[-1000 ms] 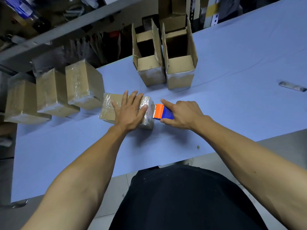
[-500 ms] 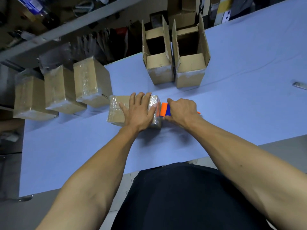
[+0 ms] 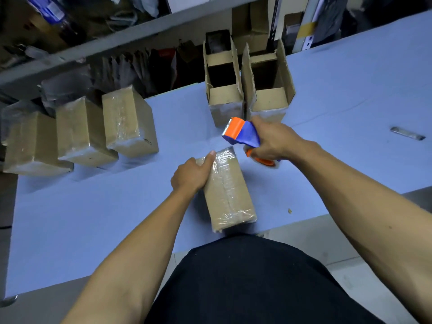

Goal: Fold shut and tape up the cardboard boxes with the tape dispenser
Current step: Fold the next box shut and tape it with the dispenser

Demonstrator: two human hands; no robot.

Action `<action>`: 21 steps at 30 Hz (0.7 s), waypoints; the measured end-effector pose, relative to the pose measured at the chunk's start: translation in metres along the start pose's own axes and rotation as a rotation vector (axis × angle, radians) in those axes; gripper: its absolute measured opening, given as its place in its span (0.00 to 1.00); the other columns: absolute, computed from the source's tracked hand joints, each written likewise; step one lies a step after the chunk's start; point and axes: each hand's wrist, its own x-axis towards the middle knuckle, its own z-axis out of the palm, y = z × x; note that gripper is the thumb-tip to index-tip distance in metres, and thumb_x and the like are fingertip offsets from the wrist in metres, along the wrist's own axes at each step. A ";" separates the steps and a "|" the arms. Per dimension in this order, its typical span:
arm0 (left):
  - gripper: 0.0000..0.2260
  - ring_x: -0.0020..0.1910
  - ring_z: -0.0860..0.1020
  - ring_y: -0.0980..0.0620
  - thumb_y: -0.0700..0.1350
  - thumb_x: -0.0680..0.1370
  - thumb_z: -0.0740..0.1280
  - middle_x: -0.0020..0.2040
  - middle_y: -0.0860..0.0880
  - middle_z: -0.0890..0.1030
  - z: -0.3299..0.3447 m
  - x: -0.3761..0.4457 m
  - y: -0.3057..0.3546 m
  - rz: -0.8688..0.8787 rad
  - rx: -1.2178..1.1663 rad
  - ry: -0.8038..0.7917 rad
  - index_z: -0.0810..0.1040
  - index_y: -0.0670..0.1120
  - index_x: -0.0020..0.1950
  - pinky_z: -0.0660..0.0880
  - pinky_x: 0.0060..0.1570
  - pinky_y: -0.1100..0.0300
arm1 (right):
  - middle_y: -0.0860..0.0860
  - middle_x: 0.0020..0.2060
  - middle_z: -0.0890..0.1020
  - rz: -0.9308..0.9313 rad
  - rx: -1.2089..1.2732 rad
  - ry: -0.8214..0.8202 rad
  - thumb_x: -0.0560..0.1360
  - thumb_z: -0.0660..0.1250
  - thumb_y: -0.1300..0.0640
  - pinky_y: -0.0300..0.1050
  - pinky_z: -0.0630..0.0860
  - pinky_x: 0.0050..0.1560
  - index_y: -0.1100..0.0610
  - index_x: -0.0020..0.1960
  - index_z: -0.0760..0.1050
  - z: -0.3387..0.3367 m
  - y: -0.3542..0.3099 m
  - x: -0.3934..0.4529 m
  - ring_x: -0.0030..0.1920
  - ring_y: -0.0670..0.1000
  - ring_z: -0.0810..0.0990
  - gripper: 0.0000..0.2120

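Blue desk point(image 3: 93, 230) under both hands, cluttered shelving point(image 3: 117, 38) beyond its far edge; taped box point(image 3: 228, 190) lying flat on desk between the forearms, long axis running away from the body, near end close to desk's front edge; clear tape visible along top seam and wrapped over both ends. Left hand point(image 3: 190, 175) gripping far-left corner of that box, thumb laid along the top edge, fingers curled down the left side. Right hand point(image 3: 274, 142) closed around handle of tape dispenser point(image 3: 243, 134), held in the air just past the box's far-right corner, not touching the box; orange-and-blue head pointing left, toothed blade at the tip; part of tape roll showing under the hand. Two open boxes point(image 3: 247, 99) standing upright just beyond the right hand, flaps up, side by side and touching, tape on their lower ends. Three sealed boxes point(image 3: 86, 134) in a row well left of the left hand, near desk's far edge, tape-wrapped. Small metal strip point(image 3: 408, 133) on desk far right of the right hand; tiny scrap point(image 3: 289, 210) on desk under the right forearm.
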 end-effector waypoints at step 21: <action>0.06 0.45 0.80 0.50 0.47 0.80 0.68 0.47 0.46 0.82 -0.085 -0.001 0.038 0.118 -1.157 -0.532 0.80 0.45 0.50 0.78 0.45 0.55 | 0.50 0.49 0.77 -0.256 -0.035 0.096 0.71 0.73 0.46 0.48 0.74 0.43 0.52 0.64 0.66 -0.031 -0.043 -0.011 0.45 0.55 0.76 0.27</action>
